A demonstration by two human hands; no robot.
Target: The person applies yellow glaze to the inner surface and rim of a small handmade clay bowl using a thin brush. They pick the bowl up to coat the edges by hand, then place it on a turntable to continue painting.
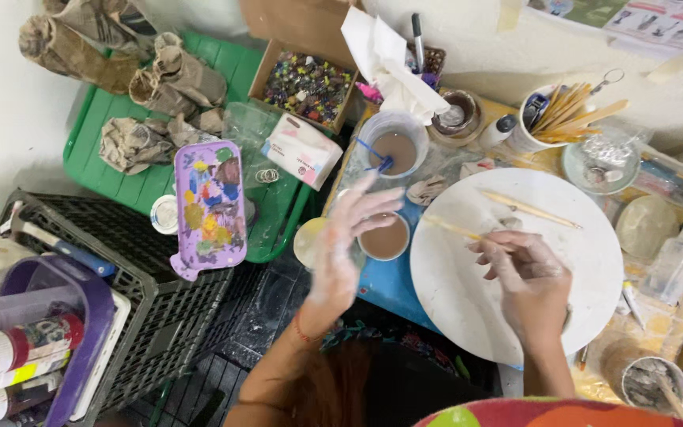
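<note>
My right hand (pixel 527 273), smeared with pale clay, rests on a round white board (pixel 579 261) and grips a thin wooden brush (pixel 452 228) whose tip points left toward a small cup of brown slip (pixel 385 237). My left hand (pixel 341 241), also clay-coated, hovers blurred with fingers spread just left of that cup, holding nothing. A larger clear cup of brown liquid (pixel 393 142) with a blue tool in it stands behind. A second wooden tool (pixel 527 208) lies on the board.
A purple paint palette (pixel 209 207) lies on a green tray (pixel 120 170) at the left, beside a black crate (pixel 144 277) and paint bottles (pixel 17 348). A box of beads (pixel 308 85), a jar of wooden sticks (pixel 567 111), and tissue (pixel 389 63) crowd the back.
</note>
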